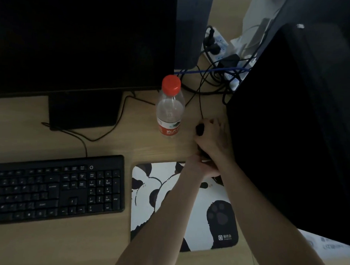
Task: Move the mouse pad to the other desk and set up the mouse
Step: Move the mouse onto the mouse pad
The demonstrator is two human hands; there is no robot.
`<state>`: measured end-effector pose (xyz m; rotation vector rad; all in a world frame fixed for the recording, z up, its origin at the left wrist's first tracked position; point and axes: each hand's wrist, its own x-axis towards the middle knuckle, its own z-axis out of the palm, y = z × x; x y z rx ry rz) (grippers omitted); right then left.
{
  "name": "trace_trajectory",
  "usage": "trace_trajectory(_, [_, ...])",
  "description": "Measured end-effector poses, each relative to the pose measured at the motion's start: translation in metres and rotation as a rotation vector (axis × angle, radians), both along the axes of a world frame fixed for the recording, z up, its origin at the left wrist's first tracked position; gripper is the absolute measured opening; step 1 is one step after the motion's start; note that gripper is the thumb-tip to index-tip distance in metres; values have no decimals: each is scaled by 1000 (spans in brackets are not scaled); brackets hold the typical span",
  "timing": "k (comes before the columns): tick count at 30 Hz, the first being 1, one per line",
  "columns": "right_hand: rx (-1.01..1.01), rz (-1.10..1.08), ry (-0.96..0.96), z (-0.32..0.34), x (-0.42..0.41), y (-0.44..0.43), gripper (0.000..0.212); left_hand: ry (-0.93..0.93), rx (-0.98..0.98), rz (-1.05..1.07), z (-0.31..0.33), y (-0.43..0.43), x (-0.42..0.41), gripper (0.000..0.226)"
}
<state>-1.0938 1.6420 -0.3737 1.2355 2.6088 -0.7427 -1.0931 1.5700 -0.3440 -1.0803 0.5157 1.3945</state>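
**Both hands meet at the mouse, just past the pad**

The panda-print mouse pad (165, 194) lies flat on the wooden surface (34, 246), just right of the black keyboard (53, 187). Both forearms cross over it. The left hand (196, 165) sits at the pad's far edge, fingers curled against the right hand; what it holds is hidden. The right hand (212, 138) is closed over the black mouse (200, 129), whose front pokes out beside the fingers (208, 121), with its cable (200, 105) running away. A red-capped water bottle (169, 108) stands upright just left. Beyond are a dark monitor (84, 38) and a power strip (218, 44).
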Motion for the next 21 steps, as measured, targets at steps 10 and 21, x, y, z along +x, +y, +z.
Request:
trace_trajectory(10, [50,-16,122,28,27,-28,47,-127,216,84,0,-37,18,38])
trace_trajectory(21, [-11,27,57,15,63,-110,45,-243,165,199,-19,-120,60,50])
